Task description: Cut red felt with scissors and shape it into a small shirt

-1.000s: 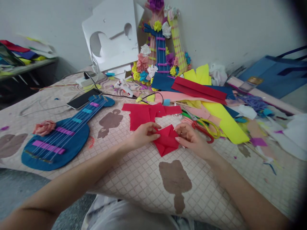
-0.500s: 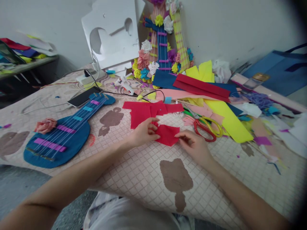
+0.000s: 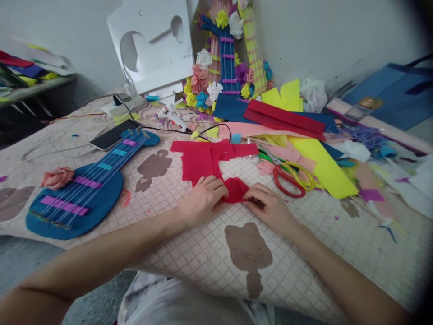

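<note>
A small folded piece of red felt (image 3: 236, 188) lies on the patterned cloth (image 3: 189, 253) between my two hands. My left hand (image 3: 202, 200) is closed on its left side, fingers curled and pressing. From the right, my right hand (image 3: 269, 205) pinches its edge with fingers together. Just beyond them lies a larger cut sheet of red felt (image 3: 203, 158). Red and yellow scissors (image 3: 291, 177) rest to the right of my right hand.
A blue felt guitar (image 3: 81, 192) with a pink rose (image 3: 56, 177) lies at the left, a phone (image 3: 110, 135) near its head. Glue gun (image 3: 172, 116), cable, foam block (image 3: 152, 43), upright decorated guitars (image 3: 230, 54) and piles of coloured felt (image 3: 304, 131) crowd the back and right.
The red piece has been folded smaller and brought down flat; both hands have closed in over it. The view has shifted slightly right and down.
</note>
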`<state>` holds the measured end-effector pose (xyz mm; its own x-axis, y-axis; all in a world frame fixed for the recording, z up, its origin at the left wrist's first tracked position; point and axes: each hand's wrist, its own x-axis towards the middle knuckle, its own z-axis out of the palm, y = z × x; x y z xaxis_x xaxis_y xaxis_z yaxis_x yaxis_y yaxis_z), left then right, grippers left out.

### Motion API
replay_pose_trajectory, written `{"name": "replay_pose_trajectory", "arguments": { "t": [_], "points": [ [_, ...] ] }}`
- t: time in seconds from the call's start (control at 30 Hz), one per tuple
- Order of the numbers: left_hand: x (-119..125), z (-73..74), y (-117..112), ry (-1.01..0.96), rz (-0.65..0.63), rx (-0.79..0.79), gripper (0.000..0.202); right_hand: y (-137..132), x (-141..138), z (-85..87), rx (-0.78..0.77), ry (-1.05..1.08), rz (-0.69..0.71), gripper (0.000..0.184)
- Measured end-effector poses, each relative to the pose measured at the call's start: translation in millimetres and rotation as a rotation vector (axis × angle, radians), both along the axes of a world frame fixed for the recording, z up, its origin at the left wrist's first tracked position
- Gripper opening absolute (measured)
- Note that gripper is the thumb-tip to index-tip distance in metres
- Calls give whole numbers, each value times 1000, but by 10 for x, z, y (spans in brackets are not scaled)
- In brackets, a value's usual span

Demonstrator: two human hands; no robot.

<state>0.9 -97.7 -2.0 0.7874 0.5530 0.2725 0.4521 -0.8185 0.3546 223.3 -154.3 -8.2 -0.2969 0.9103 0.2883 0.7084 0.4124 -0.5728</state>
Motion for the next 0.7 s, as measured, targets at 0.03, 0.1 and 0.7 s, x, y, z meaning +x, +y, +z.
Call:
{"name": "replay_pose_trajectory", "arguments": {
  "t": [0.03,0.1,0.7],
  "points": [
    [2,-6,-3,14,-5,24,11,1,6,0,-9,-1,8,13],
    [3,-12,-4,28,-13,52,15,-1,16,1,-27,-7,22,12],
    [63,-54,36,-171,110,-225,12,-3,-60,107,-158,31,-78,11]
  ]
}}
